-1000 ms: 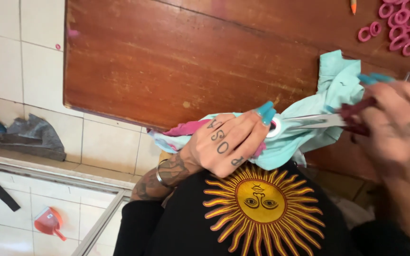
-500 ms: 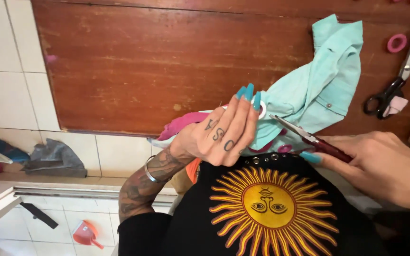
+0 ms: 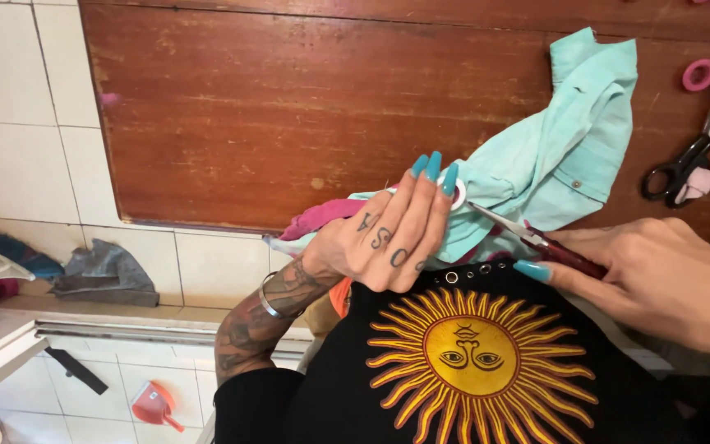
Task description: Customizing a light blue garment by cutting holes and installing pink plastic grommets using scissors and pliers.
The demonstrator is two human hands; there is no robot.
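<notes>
While the left hand [image 3: 388, 238] lay flat over the bunched fabric at the table edge, fingers straight & closed together, it pinned the turquoise cloth [image 3: 560, 156] plus a pink cloth [image 3: 322, 215] beneath; a small white ring [image 3: 457, 196] showed just past the fingertips. That was a press, not a pinch. The right hand [image 3: 659, 279] was wrapped round the dark red handle of a small cutting tool [image 3: 536, 238], blade tip aimed at the ring, touching or just short of it; couldn't tell which.

Vs half a sec before: the tool had come in closer to the left fingertips, the hand pinning the cloth hadn't shifted. A sec back, the right hand was up & blurred, w/ the cloth pulled taut. So prob. lining-up was done and the cut or pick at the ring was starting.

Big black-handled scissors [image 3: 696, 140] lay unused on the wooden table [image 3: 289, 107], a pink ring [image 3: 698, 74] near them.
</notes>
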